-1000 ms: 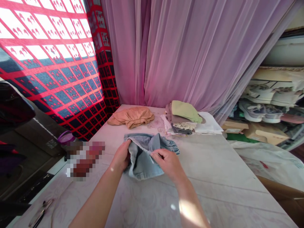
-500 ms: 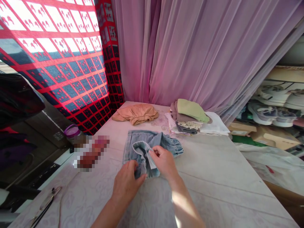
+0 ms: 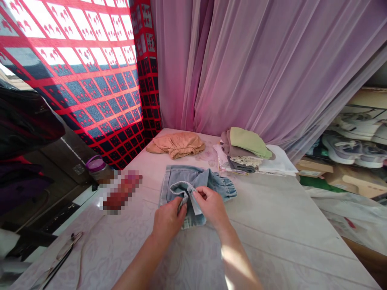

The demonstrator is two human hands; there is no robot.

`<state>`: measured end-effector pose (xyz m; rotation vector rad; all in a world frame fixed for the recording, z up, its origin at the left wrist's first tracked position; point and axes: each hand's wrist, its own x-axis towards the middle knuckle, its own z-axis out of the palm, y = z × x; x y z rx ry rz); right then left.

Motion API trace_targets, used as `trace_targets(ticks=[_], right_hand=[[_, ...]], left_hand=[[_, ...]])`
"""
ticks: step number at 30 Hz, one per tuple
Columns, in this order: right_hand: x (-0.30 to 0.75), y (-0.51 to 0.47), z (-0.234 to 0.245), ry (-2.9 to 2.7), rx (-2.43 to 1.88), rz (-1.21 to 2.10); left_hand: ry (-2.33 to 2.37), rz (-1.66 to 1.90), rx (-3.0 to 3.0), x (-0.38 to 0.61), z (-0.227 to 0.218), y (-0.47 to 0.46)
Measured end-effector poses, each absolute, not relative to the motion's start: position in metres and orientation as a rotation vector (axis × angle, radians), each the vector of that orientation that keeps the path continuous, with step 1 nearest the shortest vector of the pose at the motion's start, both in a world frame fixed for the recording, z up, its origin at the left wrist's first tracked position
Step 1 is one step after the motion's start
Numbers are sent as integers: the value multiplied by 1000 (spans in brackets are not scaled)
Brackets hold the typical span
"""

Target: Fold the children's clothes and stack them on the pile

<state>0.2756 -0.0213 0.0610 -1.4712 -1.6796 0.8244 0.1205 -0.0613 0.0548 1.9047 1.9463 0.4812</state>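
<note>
A light-blue denim garment [image 3: 178, 173] lies partly folded on the table, with a gathered elastic end toward the right. Its near part is lifted into a curled band edge between my hands. The fingers of my left hand [image 3: 169, 215] are closed on the left side of that edge. On the other side, my right hand [image 3: 211, 205] pinches the edge between thumb and fingers. A white strip [image 3: 195, 206], perhaps a label or lining, hangs just beside the right fingers. Which exact part of the garment is raised I cannot tell.
Behind the denim lies an orange garment [image 3: 178, 144] with an elastic edge. A stack of folded clothes [image 3: 249, 145] sits at the back right. Glasses [image 3: 65, 249] lie at the front left, near a blurred red item [image 3: 122, 193] and a purple-lidded jar [image 3: 96, 164]. Shoes [image 3: 347, 149] stand on shelves at right.
My left hand has moved up and inward and closed on the denim edge. The right hand keeps its pinch. The whole view has shifted slightly.
</note>
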Motion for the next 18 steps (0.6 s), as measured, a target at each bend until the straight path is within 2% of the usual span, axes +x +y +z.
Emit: trace_targets(ticks=[3,6,18], right_hand=[[275,-23,63,-1665,-1474,821],[272,-25,67,-1688,-1439,828],[266,-32,76,-1902,-1350,705]], left_hand=[[1831,895,1701,114,55,-55],[1718,1089,1688,115,55,-52],[1673,1031,1697,120,60,-52]])
